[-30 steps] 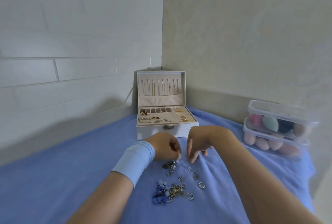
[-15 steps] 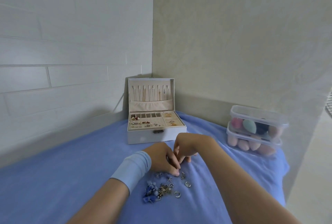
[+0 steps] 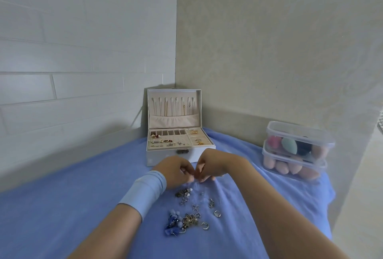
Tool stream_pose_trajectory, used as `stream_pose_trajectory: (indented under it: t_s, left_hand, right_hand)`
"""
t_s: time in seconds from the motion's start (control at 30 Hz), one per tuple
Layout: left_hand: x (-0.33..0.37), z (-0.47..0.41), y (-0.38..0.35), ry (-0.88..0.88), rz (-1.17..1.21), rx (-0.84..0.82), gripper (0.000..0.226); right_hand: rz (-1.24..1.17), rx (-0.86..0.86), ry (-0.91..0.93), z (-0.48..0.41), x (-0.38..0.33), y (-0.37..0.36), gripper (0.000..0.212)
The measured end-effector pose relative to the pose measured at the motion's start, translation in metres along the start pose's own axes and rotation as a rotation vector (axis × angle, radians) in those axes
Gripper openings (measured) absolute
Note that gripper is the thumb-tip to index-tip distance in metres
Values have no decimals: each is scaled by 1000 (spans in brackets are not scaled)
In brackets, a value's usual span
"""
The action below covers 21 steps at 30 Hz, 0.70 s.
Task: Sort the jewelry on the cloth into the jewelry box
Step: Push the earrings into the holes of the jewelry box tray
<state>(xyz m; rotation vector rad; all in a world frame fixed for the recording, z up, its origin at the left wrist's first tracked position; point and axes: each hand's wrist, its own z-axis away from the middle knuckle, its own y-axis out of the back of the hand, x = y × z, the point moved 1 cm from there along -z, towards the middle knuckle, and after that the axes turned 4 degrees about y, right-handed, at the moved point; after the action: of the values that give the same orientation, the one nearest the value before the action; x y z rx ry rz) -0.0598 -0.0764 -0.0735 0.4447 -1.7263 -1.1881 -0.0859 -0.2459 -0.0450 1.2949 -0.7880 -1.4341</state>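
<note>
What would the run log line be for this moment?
stage: sorting | left hand: fingertips meet right hand, anything pinched too small to tell | jewelry: loose pile on cloth | jewelry box: open, partly filled

Left hand [image 3: 176, 170] has a light blue wristband [image 3: 143, 193] sitting right behind it, a wide smooth fabric cuff with a thin darker edge on the forearm side. Right hand [image 3: 211, 165] and both forearms are just bare.

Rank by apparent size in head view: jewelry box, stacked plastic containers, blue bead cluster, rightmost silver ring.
1. jewelry box, lid open
2. stacked plastic containers, close behind the box
3. blue bead cluster
4. rightmost silver ring
The last two lie nearer the camera yet look far smaller.
</note>
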Motion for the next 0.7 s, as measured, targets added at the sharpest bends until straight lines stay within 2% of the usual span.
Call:
stream_pose_trajectory:
  t_s: [0.17,0.43,0.53,0.7]
  left_hand:
    - [14,-3,-8,52,-153,18,16]
    - [19,-13,-10,99,-245,-19,17]
    - [18,-15,-4,109,-232,-53,17]
    - [7,-15,6,113,-127,-25,13]
  right_hand:
    - [36,-7,0,-1,6,-4,9]
    - [-13,-8,5,-7,13,-4,6]
    - [-38,-7,43,-9,12,-6,13]
    - [-67,-16,78,-12,11,-3,8]
